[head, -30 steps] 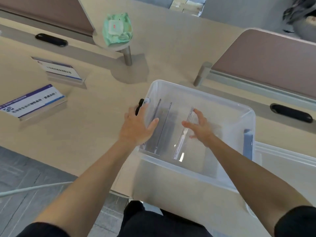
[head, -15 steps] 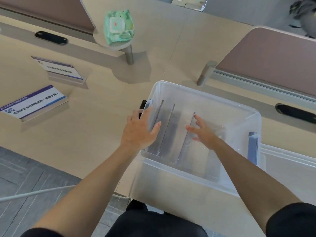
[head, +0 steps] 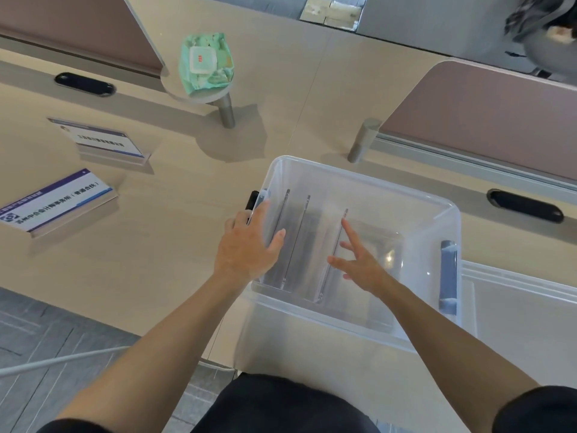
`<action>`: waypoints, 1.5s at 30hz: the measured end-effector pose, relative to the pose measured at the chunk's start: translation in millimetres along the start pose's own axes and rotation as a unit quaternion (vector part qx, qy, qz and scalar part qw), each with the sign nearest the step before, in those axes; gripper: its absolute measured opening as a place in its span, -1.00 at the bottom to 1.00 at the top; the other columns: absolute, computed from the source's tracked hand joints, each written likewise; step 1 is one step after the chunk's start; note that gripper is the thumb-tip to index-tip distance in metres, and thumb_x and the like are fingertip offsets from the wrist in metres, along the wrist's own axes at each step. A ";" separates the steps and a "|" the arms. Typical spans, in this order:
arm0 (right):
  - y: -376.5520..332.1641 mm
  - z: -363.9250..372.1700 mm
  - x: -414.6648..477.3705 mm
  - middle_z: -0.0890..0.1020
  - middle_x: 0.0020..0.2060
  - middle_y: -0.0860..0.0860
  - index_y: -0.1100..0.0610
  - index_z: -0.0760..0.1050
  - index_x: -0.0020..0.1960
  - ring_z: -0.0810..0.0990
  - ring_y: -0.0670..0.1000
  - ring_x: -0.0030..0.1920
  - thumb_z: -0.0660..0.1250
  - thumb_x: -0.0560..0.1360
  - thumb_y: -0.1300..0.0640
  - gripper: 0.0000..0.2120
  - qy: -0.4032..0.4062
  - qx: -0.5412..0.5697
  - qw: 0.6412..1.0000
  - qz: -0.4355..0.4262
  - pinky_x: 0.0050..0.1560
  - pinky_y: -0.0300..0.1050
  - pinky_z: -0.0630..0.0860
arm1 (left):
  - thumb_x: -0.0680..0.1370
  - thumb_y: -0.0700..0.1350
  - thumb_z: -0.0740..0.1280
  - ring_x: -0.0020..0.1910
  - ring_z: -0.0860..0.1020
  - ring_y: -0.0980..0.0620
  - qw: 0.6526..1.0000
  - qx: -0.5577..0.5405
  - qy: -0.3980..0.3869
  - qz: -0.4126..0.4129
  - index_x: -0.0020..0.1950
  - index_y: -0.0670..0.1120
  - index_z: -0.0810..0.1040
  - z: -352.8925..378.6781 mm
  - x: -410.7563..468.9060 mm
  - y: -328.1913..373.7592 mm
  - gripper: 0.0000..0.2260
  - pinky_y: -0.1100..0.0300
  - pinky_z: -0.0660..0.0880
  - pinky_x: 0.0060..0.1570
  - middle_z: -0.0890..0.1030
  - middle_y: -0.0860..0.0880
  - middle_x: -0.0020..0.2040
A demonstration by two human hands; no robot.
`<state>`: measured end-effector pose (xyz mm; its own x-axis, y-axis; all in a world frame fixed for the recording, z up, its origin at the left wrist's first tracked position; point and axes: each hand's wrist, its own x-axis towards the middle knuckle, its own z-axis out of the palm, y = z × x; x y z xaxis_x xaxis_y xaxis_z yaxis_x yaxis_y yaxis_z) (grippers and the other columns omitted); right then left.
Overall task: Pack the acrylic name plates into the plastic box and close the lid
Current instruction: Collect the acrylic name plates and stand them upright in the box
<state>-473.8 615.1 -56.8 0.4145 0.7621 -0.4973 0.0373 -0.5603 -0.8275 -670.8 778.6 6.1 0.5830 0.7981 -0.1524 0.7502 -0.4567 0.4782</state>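
While two name plates [head: 59, 201] lie left of the box [head: 359, 179], wipes [head: 206, 62] sit beyond.

There is one plastic box [head: 449, 214] with one lid [head: 524, 301] beside it, and three acrylic name plates [head: 296, 239] stand on edge inside it, while two printed plates sit out on the table [head: 156, 260]: the near plate [head: 59, 201] and the far plate [head: 103, 142]. Two hands are in view, the left hand [head: 246, 248] and the right hand [head: 362, 267]. Also in view are one green wipes pack [head: 206, 62], two black cable slots [head: 84, 84], two metal posts [head: 226, 115] and two brown dividers [head: 487, 120].
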 end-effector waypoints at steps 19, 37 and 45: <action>-18.8 21.0 22.8 0.09 0.57 -0.14 -0.47 -0.06 0.45 0.32 0.05 0.44 0.41 0.53 0.03 -0.19 -0.047 0.046 0.997 -0.027 0.35 0.24 0.42 | 0.57 0.21 0.19 0.25 0.33 -0.11 1.000 0.016 0.004 -0.002 0.56 0.20 0.07 1.9 1.3 0.2 -0.40 0.02 0.46 0.10 0.40 -0.06 0.26; -20.1 26.4 22.5 0.06 0.58 -0.13 -0.55 -0.05 0.35 0.38 -0.02 0.32 0.38 0.55 0.07 -0.23 -0.058 0.053 0.996 -0.038 0.23 0.06 0.45 | 0.56 0.21 0.20 0.24 0.33 -0.09 1.000 0.002 0.015 -0.001 0.55 0.19 0.10 4.3 2.9 -2.4 -0.41 0.06 0.43 0.11 0.41 -0.05 0.26; -19.6 26.8 21.3 0.04 0.58 -0.12 -0.43 -0.07 0.43 0.35 0.00 0.34 0.37 0.56 0.10 -0.22 -0.054 0.049 0.997 -0.035 0.34 0.21 0.41 | 0.56 0.22 0.20 0.26 0.32 -0.08 1.000 0.002 0.003 -0.008 0.55 0.20 0.09 3.9 3.2 -2.1 -0.41 0.04 0.44 0.13 0.40 -0.04 0.27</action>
<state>-490.1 651.1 -58.2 0.3130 0.8314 -0.4591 -0.0297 -0.4746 -0.8797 -669.3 780.6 1.3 0.5696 0.8073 -0.1543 0.7602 -0.4461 0.4723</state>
